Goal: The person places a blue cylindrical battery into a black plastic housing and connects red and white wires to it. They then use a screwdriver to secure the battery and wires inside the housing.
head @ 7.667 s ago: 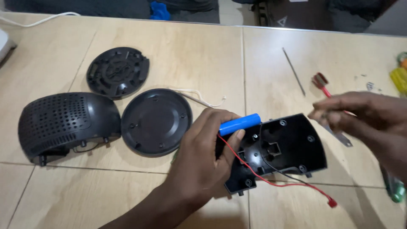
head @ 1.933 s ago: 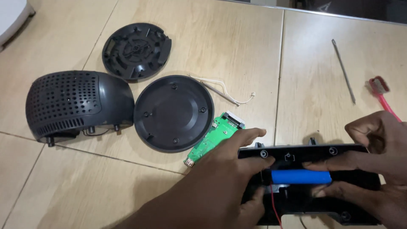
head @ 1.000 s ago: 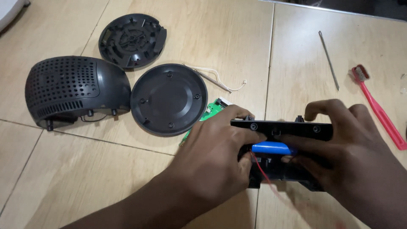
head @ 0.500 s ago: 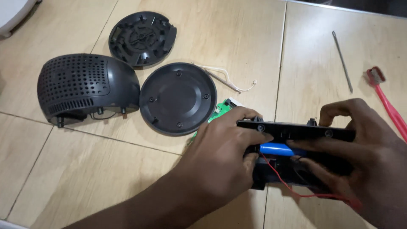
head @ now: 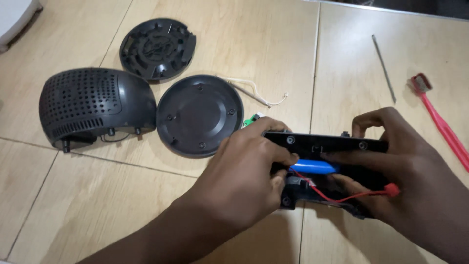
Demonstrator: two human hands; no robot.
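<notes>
Head view: left hand point(head: 244, 171) and right hand point(head: 405, 181) both curled around a black plastic housing point(head: 325, 144), held just above the tiled floor point(head: 273, 54). Fingers of both press a blue cylindrical battery point(head: 312, 167) inside it, probably seated in its slot. Red wire point(head: 342, 198) trails out below. Perforated black cover point(head: 93, 105) and round black disc point(head: 198, 115) lie left.

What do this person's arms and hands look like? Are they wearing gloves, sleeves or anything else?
Both are bare. The left hand and right hand have no gloves, and no rings, watch or bands show. The forearms in view are uncovered too, with no sleeve visible. The fingers have short nails.
</notes>
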